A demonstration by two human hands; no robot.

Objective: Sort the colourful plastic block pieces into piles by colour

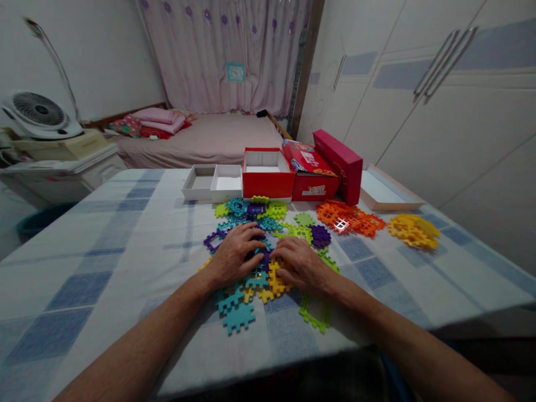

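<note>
My left hand (238, 251) lies over a mixed pile of toothed plastic building pieces, its fingers apart and pointing right. Opposite it, my right hand (300, 262) rests on the pile's right side, fingers spaced and slightly bent, touching yellow pieces (276, 282). Turquoise pieces (238, 317) spread toward me below the left hand. A purple square frame (214, 240) lies left of that hand. Beyond the right hand are lime-green pieces (299, 231) and a dark purple piece (321, 237). A green frame (314, 315) lies under the right wrist. The hands cover the pile's middle.
Orange pieces (352, 218) and a yellow stack (414, 230) are heaped separately on the right. Along the back stand a white divided tray (197, 194), an open red box (268, 185), a printed red box (316, 187), a red lid (354, 173) and a shallow tray (393, 205).
</note>
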